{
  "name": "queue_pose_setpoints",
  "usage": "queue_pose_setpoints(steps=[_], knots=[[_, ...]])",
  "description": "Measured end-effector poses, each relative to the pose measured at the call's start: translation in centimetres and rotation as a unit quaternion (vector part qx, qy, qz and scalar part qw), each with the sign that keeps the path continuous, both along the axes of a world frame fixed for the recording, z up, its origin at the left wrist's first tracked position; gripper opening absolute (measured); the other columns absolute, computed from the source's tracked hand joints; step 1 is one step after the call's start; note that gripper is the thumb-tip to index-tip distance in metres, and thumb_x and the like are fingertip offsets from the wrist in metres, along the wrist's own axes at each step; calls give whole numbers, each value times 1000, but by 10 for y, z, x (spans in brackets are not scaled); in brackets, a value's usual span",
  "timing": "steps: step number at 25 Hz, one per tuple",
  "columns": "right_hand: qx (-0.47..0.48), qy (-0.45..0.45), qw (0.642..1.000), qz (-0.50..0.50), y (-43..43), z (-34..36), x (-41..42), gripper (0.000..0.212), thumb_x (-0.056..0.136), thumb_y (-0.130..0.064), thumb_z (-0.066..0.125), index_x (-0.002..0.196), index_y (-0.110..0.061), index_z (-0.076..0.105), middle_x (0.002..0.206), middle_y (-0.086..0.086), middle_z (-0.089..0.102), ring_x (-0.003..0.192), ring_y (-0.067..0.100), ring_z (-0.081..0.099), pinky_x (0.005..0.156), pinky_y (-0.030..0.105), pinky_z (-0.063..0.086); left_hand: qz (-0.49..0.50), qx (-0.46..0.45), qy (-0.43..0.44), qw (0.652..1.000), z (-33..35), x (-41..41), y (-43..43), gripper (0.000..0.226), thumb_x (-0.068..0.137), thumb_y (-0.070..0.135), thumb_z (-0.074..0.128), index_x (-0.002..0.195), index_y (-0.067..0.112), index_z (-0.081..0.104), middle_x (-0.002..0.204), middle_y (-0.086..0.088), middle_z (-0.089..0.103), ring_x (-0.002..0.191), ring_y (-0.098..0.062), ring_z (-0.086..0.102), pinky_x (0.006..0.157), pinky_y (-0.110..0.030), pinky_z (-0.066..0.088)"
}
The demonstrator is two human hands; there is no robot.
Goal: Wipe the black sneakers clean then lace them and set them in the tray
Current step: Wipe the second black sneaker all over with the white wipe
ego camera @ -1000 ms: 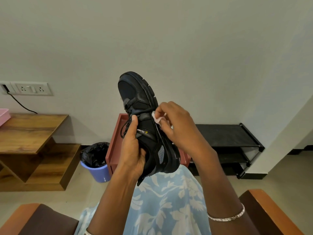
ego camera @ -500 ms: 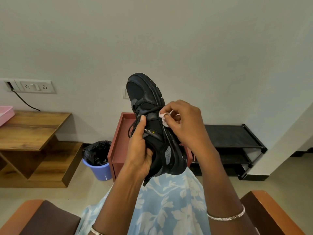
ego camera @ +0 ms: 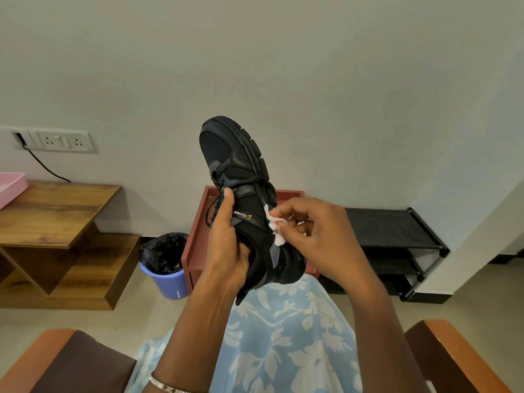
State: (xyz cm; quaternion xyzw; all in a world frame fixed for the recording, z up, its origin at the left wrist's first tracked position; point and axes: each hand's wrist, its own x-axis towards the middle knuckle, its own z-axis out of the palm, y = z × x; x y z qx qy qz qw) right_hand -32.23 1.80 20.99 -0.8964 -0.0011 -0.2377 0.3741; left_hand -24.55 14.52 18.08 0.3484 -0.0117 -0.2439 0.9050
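A pink tray (ego camera: pixel 11 185) is seen at the far left edge on a wooden surface (ego camera: pixel 56 205), and a blue bin (ego camera: pixel 170 282) lined in black is set on the floor beside it. In the middle, a black sneaker (ego camera: pixel 235 165) is held up in the air above the lap, in front of a red-brown open box (ego camera: pixel 198 236). Its toe is pointed upward and its heel down, with the chunky lugged sole turned to the right. The upper is matt black, with a grey perforated panel near the heel, a small side label in white letters with a yellow mark, and black laces threaded loosely across the tongue. The sneaker is gripped from the left by the left hand (ego camera: pixel 226 251): the thumb is laid along the laced side and the other fingers are wrapped round the hidden side. A crumpled white wipe (ego camera: pixel 273 231) is pressed against the sneaker's side just by the sole edge. It is pinched in the curled fingers of the right hand (ego camera: pixel 317 234), which is raised from the right. A black shoe rack (ego camera: pixel 391 228) is seen against the wall at the right.
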Motion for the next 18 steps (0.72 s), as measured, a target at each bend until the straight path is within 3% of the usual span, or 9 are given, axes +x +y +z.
queue_pose_setpoints(steps=[2,7,12,18], knots=[[23,-36,999,-19,13,-4,4,14,89,-15,73,98,-24,76,91,-14,71,81,5,67,69,17,55,-1,-3,-2,1000,1,-2,1,56,99,51,45,86,11,82,100,-17,75,86,-26,74,77,-37,62],[71,30,994,76,20,-1,-6,15,85,-15,78,99,-20,75,89,-9,73,83,7,69,73,23,59,21,-4,-9,1000,4,-1,8,54,98,53,46,107,10,77,115,-19,72,104,-31,71,96,-44,55],[-14,-85,996,0,40,-6,17,13,89,-16,73,102,-20,76,96,-8,68,87,7,64,78,15,52,30,-12,-27,999,3,-9,0,57,101,49,38,86,16,82,95,-10,76,86,-19,74,72,-28,61],[-37,40,993,104,31,-1,-3,16,86,-18,77,100,-27,80,92,-12,65,84,8,62,73,17,52,33,-16,-14,999,4,-5,7,56,95,56,47,106,10,76,107,-15,71,93,-26,69,90,-38,55]])
